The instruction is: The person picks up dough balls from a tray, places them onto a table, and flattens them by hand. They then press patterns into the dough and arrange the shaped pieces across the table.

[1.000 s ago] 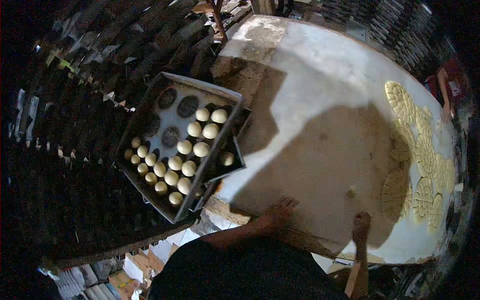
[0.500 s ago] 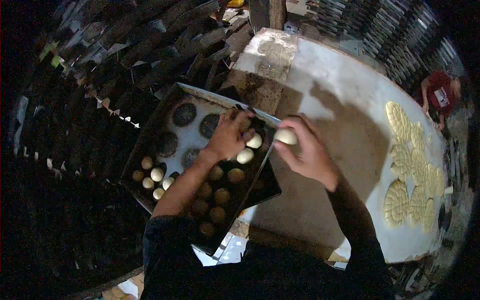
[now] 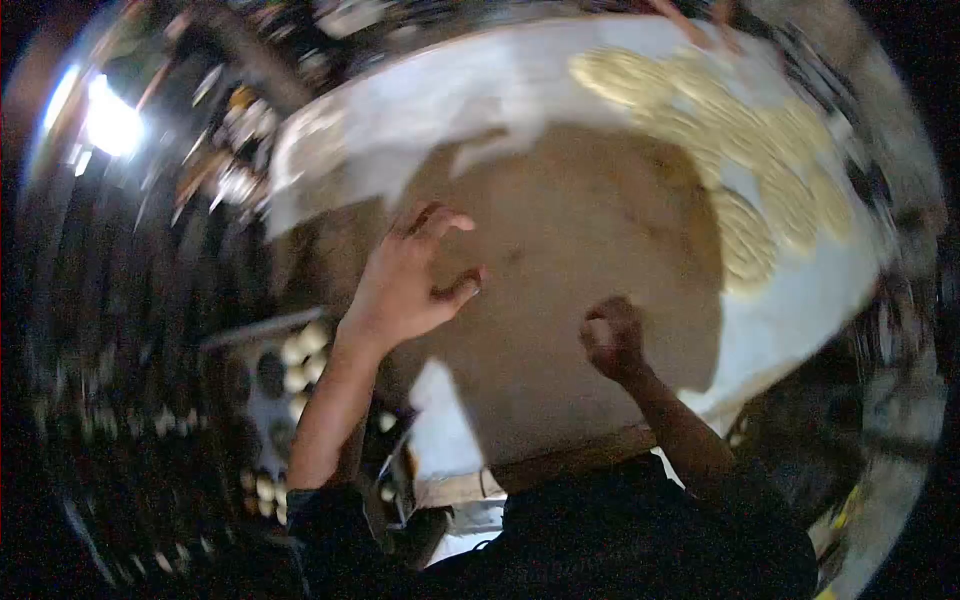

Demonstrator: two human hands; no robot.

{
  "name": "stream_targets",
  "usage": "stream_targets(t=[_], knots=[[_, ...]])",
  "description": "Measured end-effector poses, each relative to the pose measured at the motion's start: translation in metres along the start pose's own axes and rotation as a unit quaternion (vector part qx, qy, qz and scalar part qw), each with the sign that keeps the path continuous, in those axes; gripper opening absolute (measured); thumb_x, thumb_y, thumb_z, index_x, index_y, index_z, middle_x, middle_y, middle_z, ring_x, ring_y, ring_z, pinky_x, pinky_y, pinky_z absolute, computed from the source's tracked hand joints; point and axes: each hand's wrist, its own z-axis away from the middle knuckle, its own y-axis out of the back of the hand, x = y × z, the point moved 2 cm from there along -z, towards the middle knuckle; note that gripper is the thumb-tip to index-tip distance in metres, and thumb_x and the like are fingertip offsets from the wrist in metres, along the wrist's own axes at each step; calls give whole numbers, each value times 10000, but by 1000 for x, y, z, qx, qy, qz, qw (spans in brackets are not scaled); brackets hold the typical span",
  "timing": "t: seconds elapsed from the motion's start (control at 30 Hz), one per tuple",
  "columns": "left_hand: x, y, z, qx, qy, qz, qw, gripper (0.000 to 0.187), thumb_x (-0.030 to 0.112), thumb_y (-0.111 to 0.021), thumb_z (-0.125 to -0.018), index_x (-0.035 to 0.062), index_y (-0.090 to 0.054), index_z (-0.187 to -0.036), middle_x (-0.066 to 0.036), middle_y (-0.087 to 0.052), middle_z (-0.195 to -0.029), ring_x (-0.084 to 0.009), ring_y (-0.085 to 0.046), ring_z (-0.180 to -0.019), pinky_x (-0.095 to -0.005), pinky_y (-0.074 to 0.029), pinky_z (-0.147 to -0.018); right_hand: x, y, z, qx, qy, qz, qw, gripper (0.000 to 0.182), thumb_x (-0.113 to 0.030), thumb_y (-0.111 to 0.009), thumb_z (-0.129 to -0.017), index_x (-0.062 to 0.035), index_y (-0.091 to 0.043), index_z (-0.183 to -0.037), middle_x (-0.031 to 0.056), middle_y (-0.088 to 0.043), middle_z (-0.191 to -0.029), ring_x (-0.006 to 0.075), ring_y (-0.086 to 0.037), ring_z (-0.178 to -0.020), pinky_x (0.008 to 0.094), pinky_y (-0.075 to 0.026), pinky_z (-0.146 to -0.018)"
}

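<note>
My left hand (image 3: pixel 402 285) is over the shaded part of the table, its thumb and fingers apart and nothing between them. To the right of it, my right hand (image 3: pixel 612 338) is low over the table with fingers curled in. A paler patch shows at those fingers, but blur and shadow hide whether it is something held. Past my left forearm lies a dark-rimmed baking tray (image 3: pixel 262 405) with round dark hollows. Pale dough balls (image 3: pixel 306 350) sit on it, partly covered by my arm.
Several flat, ridged dough pieces (image 3: pixel 740 235) lie on the right of the white table (image 3: pixel 790 325). Another person's hands (image 3: pixel 705 35) are at the table's far edge. Bright light (image 3: pixel 110 120) shows at upper left.
The view has swung right, so the tray now sits lower left. My left hand has left the tray. My right hand, which held a dough ball beside the tray, is now over the table.
</note>
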Motion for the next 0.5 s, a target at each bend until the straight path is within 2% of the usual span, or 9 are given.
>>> stream_targets(t=[0.03, 0.07, 0.13, 0.2, 0.27, 0.33, 0.4, 0.5], knots=[[15, -33, -43, -59, -30, 59, 996, 520, 298, -783, -688, 116, -568, -1125, -185, -522, -1200, -405, -496, -1122, -493, -395, -973, 25, 5, 18, 12, -20, 12, 1000, 158, -133, -670, -732, -65, -584, -845, 137, -588, -871, 338, -549, -846, 447, -424, -795], [22, -78, -81, -111, -71, -39, 990, 592, 375, -805, -696, 141, -571, -1186, -162, -546, -1195, -358, -541, -1101, -455, -445, -952, 48, 21, 32, 18, -34, 21, 999, 162, -140, -671, -727, -68, -586, -843, 137, -582, -862, 338, -543, -843, 457, -420, -794], [46, -169, -161, -314, -42, 74, 946, 665, 460, -768, -748, 98, -544, -1258, -166, -504, -1273, -319, -564, -1084, -478, -462, -925, 84, 70, 67, -12, -45, 109, 993, 164, -148, -656, -761, -43, -560, -841, 161, -549, -847, 358, -531, -803, 470, -419, -769], [26, -288, -243, -371, 15, 306, 877, 676, 504, -714, -792, 81, -540, -1290, -185, -529, -1276, -323, -577, -1089, -443, -482, -907, 122, 111, 97, -42, -62, 155, 985, 168, -151, -650, -774, -33, -548, -835, 175, -530, -853, 366, -524, -783, 473, -414, -754], [11, -385, -306, -159, 101, 272, 944, 643, 486, -691, -821, 55, -554, -1279, -188, -590, -1198, -298, -622, -969, -417, -512, -842, 150, 148, 119, -42, -80, 175, 980, 161, -153, -650, -772, -38, -551, -826, 172, -533, -859, 356, -527, -788, 472, -411, -753], [22, -445, -349, -16, 250, 236, 939, 626, 464, -689, -826, 54, -546, -1278, -179, -589, -1189, -288, -618, -972, -407, -511, -838, 157, 179, 122, -13, -87, 201, 976, 154, -159, -647, -773, -44, -556, -818, 164, -547, -846, 340, -534, -797, 475, -413, -754], [43, -485, -375, 79, 327, 199, 920, 609, 443, -686, -832, 53, -539, -1276, -170, -588, -1179, -278, -614, -974, -398, -510, -834, 179, 189, 120, 23, -123, 153, 980, 146, -161, -650, -781, -54, -560, -823, 148, -557, -829, 311, -543, -793, 472, -415, -740], [69, -507, -391, 159, 368, 173, 900, 584, 410, -683, -840, 52, -527, -1274, -156, -586, -1164, -264, -607, -978, -384, -508, -828, 185, 183, 122, 73, -164, 73, 981, 136, -165, -655, -794, -68, -566, -830, 124, -572, -803, 267, -556, -787, 468, -419, -718]])
